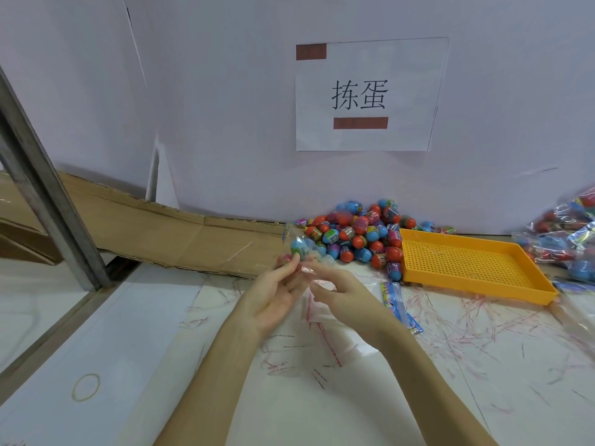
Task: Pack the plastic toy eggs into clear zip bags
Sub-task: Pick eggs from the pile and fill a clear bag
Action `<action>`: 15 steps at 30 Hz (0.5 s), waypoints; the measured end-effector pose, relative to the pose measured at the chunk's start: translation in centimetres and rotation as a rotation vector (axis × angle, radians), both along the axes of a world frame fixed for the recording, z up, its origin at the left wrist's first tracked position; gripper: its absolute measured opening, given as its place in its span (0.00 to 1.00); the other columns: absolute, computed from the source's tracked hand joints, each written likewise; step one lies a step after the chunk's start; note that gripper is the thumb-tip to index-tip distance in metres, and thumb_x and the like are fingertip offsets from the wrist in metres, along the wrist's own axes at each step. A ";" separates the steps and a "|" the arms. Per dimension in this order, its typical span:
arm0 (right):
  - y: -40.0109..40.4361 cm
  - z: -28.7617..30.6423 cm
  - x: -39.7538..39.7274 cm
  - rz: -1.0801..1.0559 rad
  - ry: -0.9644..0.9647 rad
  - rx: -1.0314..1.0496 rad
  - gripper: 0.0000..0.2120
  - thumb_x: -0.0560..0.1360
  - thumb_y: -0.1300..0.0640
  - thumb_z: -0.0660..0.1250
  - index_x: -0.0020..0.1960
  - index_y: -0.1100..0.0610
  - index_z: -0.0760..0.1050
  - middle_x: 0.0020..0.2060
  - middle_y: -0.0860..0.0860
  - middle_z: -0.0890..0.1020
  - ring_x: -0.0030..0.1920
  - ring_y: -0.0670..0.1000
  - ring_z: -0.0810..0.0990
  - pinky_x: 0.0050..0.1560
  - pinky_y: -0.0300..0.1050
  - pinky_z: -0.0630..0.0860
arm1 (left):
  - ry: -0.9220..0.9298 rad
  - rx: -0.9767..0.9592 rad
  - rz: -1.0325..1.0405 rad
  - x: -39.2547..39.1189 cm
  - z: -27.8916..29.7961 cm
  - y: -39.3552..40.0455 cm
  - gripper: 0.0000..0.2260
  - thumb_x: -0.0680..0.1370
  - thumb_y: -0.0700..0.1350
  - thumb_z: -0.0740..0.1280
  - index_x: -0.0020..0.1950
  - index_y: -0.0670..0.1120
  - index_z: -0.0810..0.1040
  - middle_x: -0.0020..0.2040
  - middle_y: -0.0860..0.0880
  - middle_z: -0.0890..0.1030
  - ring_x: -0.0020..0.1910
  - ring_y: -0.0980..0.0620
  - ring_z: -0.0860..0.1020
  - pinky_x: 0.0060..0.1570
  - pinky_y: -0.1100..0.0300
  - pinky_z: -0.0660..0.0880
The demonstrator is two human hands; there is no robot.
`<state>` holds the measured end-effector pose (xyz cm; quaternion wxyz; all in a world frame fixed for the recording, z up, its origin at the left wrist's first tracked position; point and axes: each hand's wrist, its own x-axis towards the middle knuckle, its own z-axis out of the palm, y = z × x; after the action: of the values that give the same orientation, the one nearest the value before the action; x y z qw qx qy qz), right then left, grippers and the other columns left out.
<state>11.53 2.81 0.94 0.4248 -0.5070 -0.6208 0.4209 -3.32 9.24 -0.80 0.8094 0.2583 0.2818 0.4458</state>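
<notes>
A person's two hands meet at the middle of the worktable over a clear bag with eggs already inside — a blue egg shows through the film. The left hand pinches the bag's edge at its fingertips; the right hand has its fingers curled at the bag's mouth, where a red zip line runs, though the blur makes it hard to say exactly what it grips. The job looks partly done. At 3 o'clock, by the frame's edge, filled bags lie heaped. At 1 o'clock a loose pile of eggs — red, blue, green, pink — rests against the wall, so plenty is left to pack. Just right of the pile sits a yellow tray, apparently with no eggs in it. Flat unused bags lie near the right wrist, and red strips litter the tabletop toward 4 o'clock.
</notes>
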 end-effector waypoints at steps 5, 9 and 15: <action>0.2 -0.1 -0.6 -0.116 0.016 0.111 0.18 0.81 0.64 0.63 0.62 0.45 0.81 0.56 0.33 0.82 0.58 0.39 0.80 0.57 0.40 0.80 | 0.131 0.038 0.099 0.2 -0.4 0.2 0.21 0.74 0.40 0.75 0.67 0.38 0.80 0.61 0.38 0.84 0.59 0.45 0.84 0.56 0.53 0.84; 0.3 -0.6 -1.1 -0.199 0.018 0.179 0.21 0.81 0.65 0.64 0.70 0.49 0.76 0.57 0.41 0.83 0.56 0.44 0.82 0.57 0.43 0.80 | 0.180 0.046 0.134 0.3 -0.4 0.3 0.16 0.73 0.47 0.78 0.59 0.44 0.85 0.58 0.40 0.86 0.56 0.47 0.86 0.48 0.54 0.85; 0.1 -1.0 -1.1 -0.043 -0.010 0.057 0.28 0.80 0.59 0.67 0.67 0.28 0.65 0.51 0.31 0.79 0.51 0.32 0.79 0.47 0.28 0.75 | 0.301 0.090 0.185 0.2 -0.9 0.1 0.17 0.74 0.48 0.78 0.57 0.39 0.85 0.51 0.39 0.86 0.54 0.42 0.86 0.59 0.39 0.82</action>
<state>10.45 2.93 -0.11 0.4451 -0.5098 -0.6236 0.3913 -3.10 9.38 -1.66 0.7014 0.3310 0.4020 0.4868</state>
